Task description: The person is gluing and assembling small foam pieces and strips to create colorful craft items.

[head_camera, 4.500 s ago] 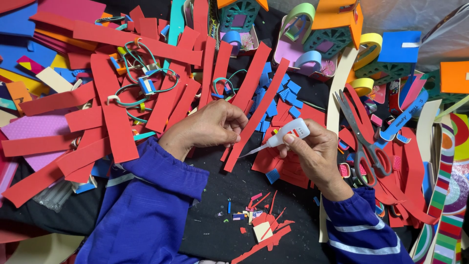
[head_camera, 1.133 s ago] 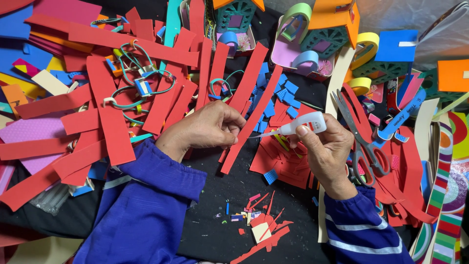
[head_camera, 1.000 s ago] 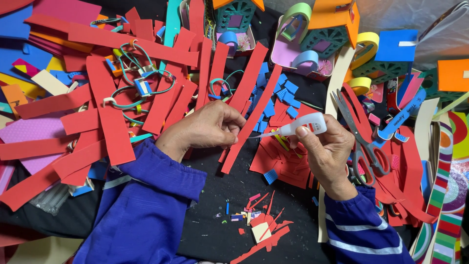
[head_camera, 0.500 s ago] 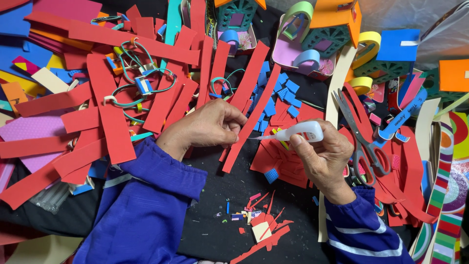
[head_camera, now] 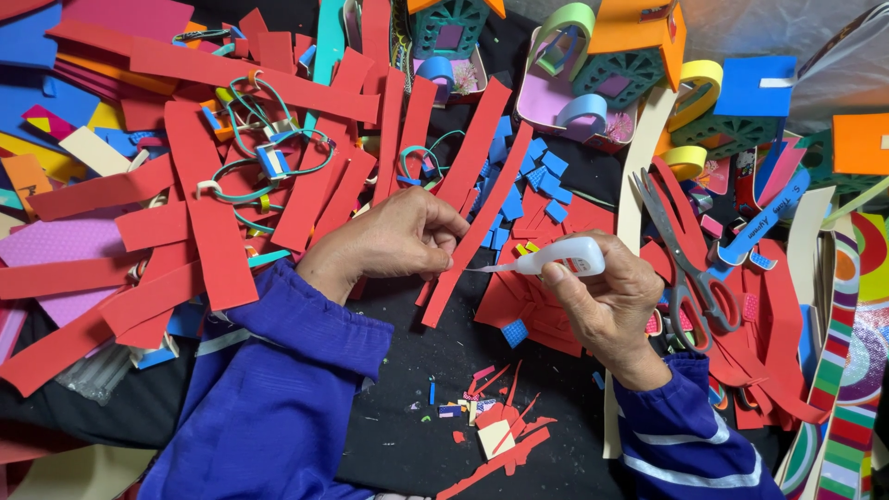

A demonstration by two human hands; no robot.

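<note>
Sprawling across the left half of the frame, red foam strips (head_camera: 208,218) cover the black table (head_camera: 407,370). At centre, the left hand (head_camera: 394,243) pinches one long red strip (head_camera: 477,213) between closed fingers. Just right, the right hand (head_camera: 607,301) grips a small white glue bottle (head_camera: 556,259), nozzle aimed at that strip. Scissors (head_camera: 681,259) lie further right.

My left hand (head_camera: 394,243) curls loosely, fingertips pinched together, palm down. My right hand (head_camera: 607,301) is closed in a grip, thumb on top. Both forearms wear blue sleeves.
</note>
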